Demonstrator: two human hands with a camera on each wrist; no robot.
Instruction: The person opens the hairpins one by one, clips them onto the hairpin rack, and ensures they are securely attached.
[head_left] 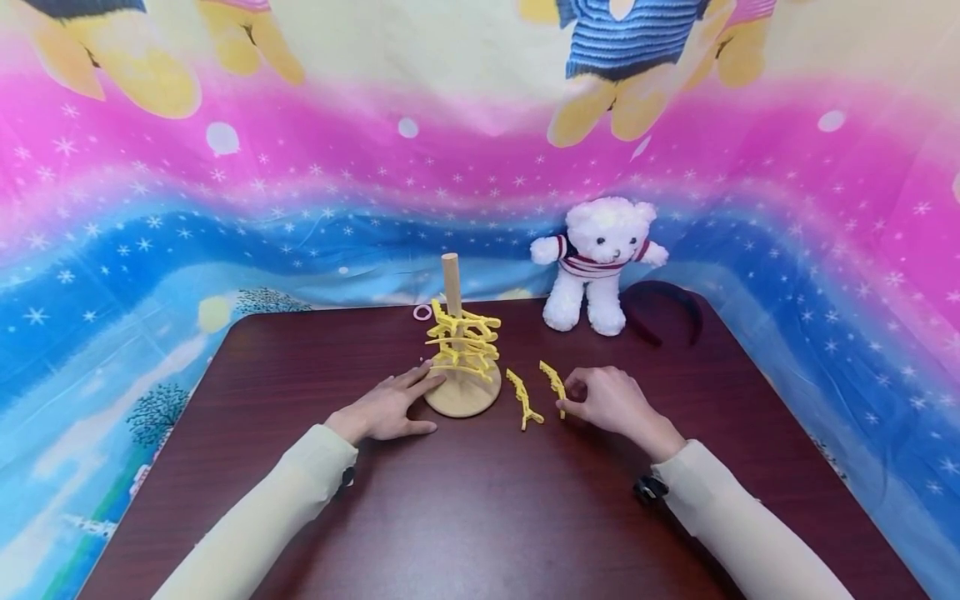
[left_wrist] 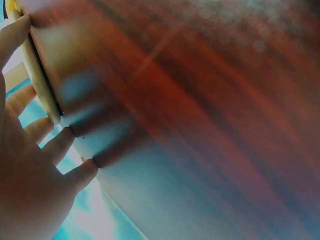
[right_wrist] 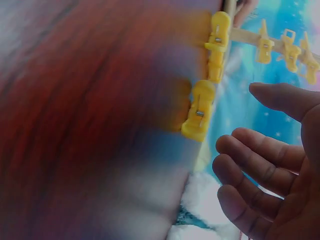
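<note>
A wooden stand has a round base (head_left: 463, 402) and an upright post (head_left: 452, 283), with several yellow hair clips (head_left: 459, 340) clamped along the post. My left hand (head_left: 390, 406), fingers spread, rests on the table with its fingertips at the base's left edge; the left wrist view shows the base (left_wrist: 41, 80) beside the fingers. Right of the stand lie two loose yellow clips, one nearer the stand (head_left: 522, 398) and one farther right (head_left: 552, 385). Beside the farther clip (right_wrist: 200, 107) is my right hand (right_wrist: 275, 170), its fingers loosely bent and apart from it in the right wrist view.
At the table's (head_left: 465, 517) back right stands a white teddy bear (head_left: 596, 275) in a striped top. A dark headband (head_left: 693, 312) lies beside it. Behind the stand is a small pink ring (head_left: 422, 312). A printed cloth (head_left: 360, 200) hangs around the table.
</note>
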